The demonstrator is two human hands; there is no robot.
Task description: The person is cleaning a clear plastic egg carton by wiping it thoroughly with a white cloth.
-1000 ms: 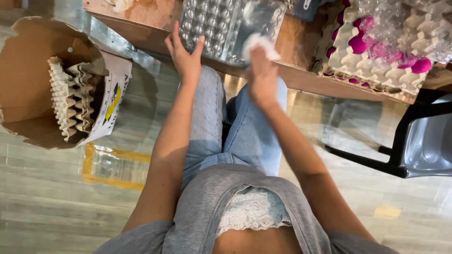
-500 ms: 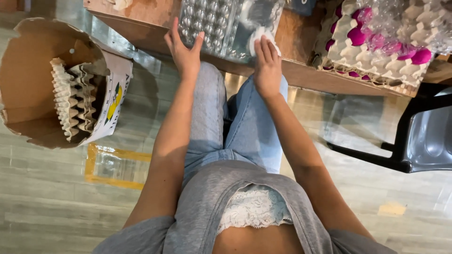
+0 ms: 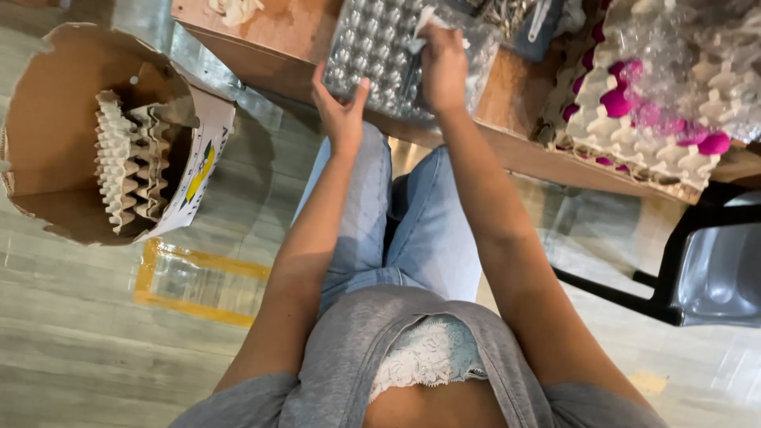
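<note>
While your left hand (image 3: 341, 111) lay flat and open against the near edge of the clear plastic egg tray (image 3: 380, 55) on the wooden surface (image 3: 277, 36), your right hand (image 3: 444, 67) was closed on a white cloth (image 3: 424, 20), pressing it onto the tray; wiping looked midway, most cells apparently untouched.

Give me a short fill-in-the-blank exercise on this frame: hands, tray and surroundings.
1. The right hand presses a white ____ onto the clear plastic tray.
2. The left hand rests at the tray's near edge, on the wooden ____.
3. The stacked egg cartons stand inside an open cardboard ____ on the floor.
4. The bright objects in the paper egg tray are ____ in colour.

Missing words: cloth; table; box; pink
</note>
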